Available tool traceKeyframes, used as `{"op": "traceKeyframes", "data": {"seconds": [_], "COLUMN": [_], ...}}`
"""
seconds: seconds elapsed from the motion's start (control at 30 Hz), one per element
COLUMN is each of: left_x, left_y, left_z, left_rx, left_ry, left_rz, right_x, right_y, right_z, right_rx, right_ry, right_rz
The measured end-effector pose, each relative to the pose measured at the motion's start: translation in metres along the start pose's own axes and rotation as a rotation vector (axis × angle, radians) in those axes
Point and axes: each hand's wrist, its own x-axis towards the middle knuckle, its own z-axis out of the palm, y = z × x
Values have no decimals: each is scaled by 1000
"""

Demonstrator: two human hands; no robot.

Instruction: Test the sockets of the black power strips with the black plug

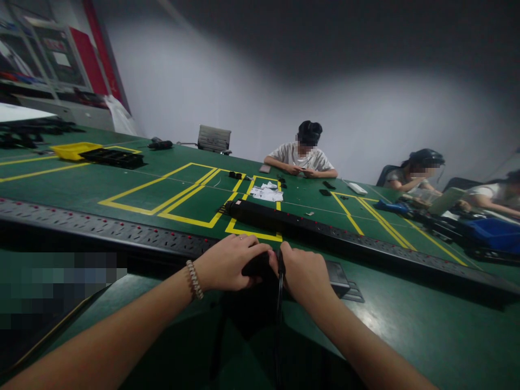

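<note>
Low over the near side of the green table, my left hand (231,262), with a beaded bracelet at the wrist, curls around a dark black part (258,265). Its shape is mostly lost in shadow. My right hand (306,271) is closed on a black cable (280,292), thumb along it, and the cable hangs down toward me. The two hands nearly meet at the fingertips. Beyond my right hand shows a black box-like end with a flat bracket (351,290). Just behind the hands lie two long black strips with red-dotted sockets, a left strip (101,225) and a right strip (345,238).
Yellow tape outlines (182,203) mark the table. White papers (266,192), a yellow tray (75,150) and a black tray (114,157) lie farther back. One person (303,157) sits opposite; others sit at the right, near a blue bin (493,235). A chair (214,140) stands behind.
</note>
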Motion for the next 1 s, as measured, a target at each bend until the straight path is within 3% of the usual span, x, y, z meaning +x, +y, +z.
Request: {"op": "traceKeyframes", "data": {"seconds": [1.0], "left_x": [1], "left_y": [1], "left_z": [-2], "left_rx": [-58], "left_ry": [-23], "left_rz": [-41], "right_x": [-3], "right_y": [-5], "right_z": [1], "right_rx": [10], "right_ry": [-52], "right_rz": [-1]}}
